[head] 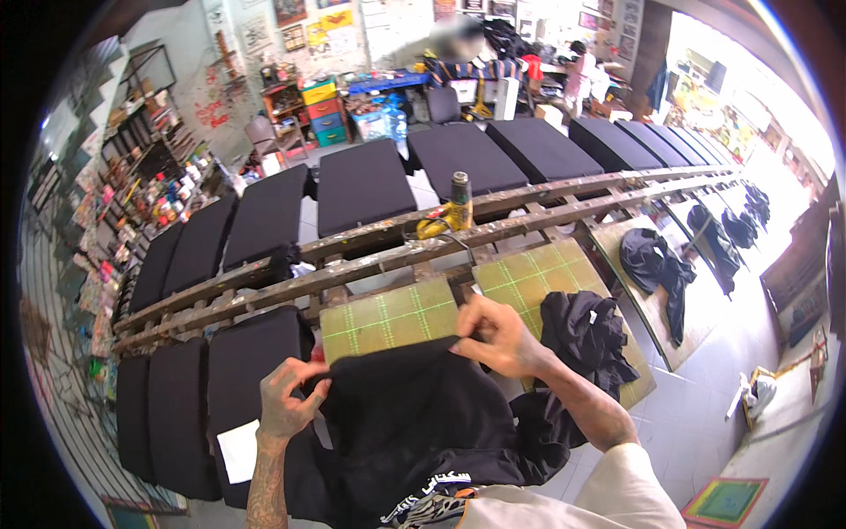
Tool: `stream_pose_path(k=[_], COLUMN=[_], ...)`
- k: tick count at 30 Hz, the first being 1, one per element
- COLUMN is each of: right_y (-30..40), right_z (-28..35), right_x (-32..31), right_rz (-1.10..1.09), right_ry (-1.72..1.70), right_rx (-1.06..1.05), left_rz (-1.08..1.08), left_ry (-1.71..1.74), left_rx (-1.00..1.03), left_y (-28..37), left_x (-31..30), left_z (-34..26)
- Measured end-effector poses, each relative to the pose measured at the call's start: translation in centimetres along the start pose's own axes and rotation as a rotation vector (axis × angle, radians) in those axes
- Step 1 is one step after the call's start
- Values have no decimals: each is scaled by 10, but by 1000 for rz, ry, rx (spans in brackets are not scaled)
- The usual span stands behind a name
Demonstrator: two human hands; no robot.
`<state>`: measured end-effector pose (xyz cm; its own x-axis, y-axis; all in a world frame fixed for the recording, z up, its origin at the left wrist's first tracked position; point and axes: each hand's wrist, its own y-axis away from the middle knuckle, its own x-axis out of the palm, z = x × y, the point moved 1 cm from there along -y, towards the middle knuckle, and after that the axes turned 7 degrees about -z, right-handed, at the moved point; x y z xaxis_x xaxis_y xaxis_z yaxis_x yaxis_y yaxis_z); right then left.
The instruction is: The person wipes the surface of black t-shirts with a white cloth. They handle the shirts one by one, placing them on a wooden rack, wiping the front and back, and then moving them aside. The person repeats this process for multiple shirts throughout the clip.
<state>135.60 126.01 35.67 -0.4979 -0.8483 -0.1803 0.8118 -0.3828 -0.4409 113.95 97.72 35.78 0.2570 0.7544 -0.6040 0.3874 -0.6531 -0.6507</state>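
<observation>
A black T-shirt (416, 397) hangs open between my two hands, its upper edge across the near part of a yellow-green printing board (390, 317) with bright grid lines. My left hand (291, 397) pinches the shirt's left corner between thumb and fingers. My right hand (499, 334) pinches the other corner, above the board's right edge. White lettering shows on black cloth near my body. Left of the shirt, a white square sheet (239, 451) lies on a board covered in black cloth (258, 370). Another crumpled black shirt (588, 330) lies on the grid-lined board (529, 278) to the right.
Wooden rails (370, 261) run behind the boards; a yellow heat gun (453, 215) stands on them. Beyond is a row of black-covered boards (363, 185). More boards with black garments (651, 264) stretch away right. A small framed screen (726, 502) lies low at right.
</observation>
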Motion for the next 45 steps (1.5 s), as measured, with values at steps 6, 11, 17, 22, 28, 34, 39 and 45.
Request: stream_pose_path(k=[6, 11, 17, 22, 28, 34, 39, 45], right_y=[33, 59, 126, 198, 301, 362, 384, 431], right_z=[120, 157, 215, 242, 267, 279, 275, 208], right_x=[-21, -37, -26, 25, 36, -7, -27, -35], right_rz=[427, 623, 554, 779, 548, 740, 715, 529], right_ry=[284, -94, -32, 132, 65, -403, -443, -236], right_rx=[236, -134, -340, -129, -222, -752, -693, -53], left_rz=[-149, -166, -314, -303, -186, 192, 626, 170], left_ry=[51, -23, -441, -649, -599, 663, 499, 567], left_rx=[-8, 41, 382, 444, 252, -271, -745, -847], left_y=[39, 82, 127, 213, 318, 420, 445, 494], left_x=[-90, -123, -182, -245, -277, -324, -338, -332], left_z=[-73, -121, -189, -229, -277, -342, -364, -268])
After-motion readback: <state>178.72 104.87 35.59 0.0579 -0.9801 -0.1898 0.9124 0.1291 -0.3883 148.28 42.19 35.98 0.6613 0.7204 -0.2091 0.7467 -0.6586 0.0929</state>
